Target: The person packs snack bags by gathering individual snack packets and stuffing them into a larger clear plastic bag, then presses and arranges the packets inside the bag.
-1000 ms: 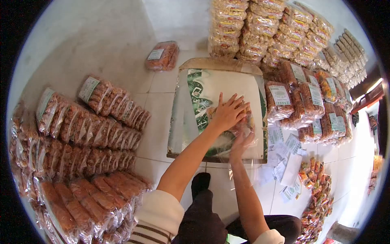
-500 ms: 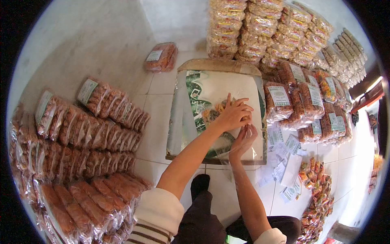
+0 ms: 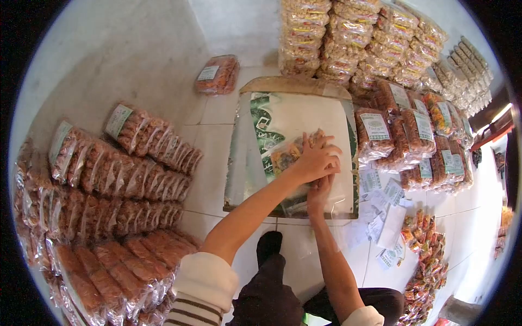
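Small orange-and-yellow snack packets (image 3: 284, 160) lie in a clear plastic bag on a low white-topped board with a green print (image 3: 304, 111). My left hand (image 3: 319, 162) curls over the right part of these packets, fingers bent and somewhat spread, gripping them through the plastic. Just below, my right hand (image 3: 319, 196) is closed near the left fingertips, with clear film around its wrist and forearm. It appears to pinch the bag, though my left hand partly covers its fingertips.
Stacked bags of brown snacks (image 3: 125, 185) stand at left, and one brown pack (image 3: 217, 75) lies beyond the board. Pale snack bags (image 3: 348, 41) are piled behind; labelled packs (image 3: 375, 133) stand at right. Paper labels (image 3: 389, 223) and loose small packets (image 3: 424, 255) lie on the floor.
My left hand has shifted slightly right and down, its fingers more curled. The right hand has turned and tucked closer beneath it. The packets have moved slightly right.
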`<state>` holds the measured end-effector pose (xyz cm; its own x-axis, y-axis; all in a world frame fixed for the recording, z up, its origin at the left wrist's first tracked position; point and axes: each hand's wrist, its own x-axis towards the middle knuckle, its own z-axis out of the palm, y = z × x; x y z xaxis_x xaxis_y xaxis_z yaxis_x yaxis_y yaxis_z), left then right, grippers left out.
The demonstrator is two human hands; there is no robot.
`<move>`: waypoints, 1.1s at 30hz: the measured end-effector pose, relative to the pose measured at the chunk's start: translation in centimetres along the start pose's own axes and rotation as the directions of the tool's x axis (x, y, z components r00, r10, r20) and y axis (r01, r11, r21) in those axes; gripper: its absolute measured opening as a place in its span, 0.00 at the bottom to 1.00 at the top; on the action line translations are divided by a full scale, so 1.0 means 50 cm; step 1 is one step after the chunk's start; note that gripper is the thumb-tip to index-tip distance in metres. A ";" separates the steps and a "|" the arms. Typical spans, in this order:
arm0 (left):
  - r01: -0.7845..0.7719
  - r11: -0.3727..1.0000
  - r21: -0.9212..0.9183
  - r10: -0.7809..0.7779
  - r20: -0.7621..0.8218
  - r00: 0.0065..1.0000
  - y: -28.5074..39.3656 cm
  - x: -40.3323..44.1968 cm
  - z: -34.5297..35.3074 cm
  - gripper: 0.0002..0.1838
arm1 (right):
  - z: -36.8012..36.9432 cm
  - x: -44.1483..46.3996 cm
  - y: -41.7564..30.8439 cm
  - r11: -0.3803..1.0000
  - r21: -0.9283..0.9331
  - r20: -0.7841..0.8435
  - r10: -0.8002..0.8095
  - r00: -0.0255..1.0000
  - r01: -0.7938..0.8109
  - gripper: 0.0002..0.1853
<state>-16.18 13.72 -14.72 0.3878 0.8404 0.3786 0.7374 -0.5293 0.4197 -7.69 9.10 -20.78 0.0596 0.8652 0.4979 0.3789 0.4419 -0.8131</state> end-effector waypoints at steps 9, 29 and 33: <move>0.505 0.860 0.079 -0.501 -0.066 0.863 -0.107 -0.012 -0.014 0.29 | 0.034 -0.011 0.063 0.985 0.029 -0.045 0.169 0.985 -0.168 0.16; 0.637 0.743 -0.206 -0.656 -0.036 0.754 -0.103 -0.025 -0.056 0.29 | -0.048 -0.012 -0.031 0.925 0.078 0.175 0.355 0.918 -0.372 0.18; 0.546 0.816 -0.193 -0.557 -0.006 0.830 -0.111 -0.069 -0.064 0.29 | -0.057 -0.042 -0.044 0.946 0.073 0.191 0.297 0.936 -0.315 0.19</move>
<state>-23.36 13.39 -15.69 -0.0921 0.9921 0.0857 0.7062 0.0044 0.7080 -6.03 5.62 -19.17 -0.0084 0.9859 0.1671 0.2720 0.1630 -0.9484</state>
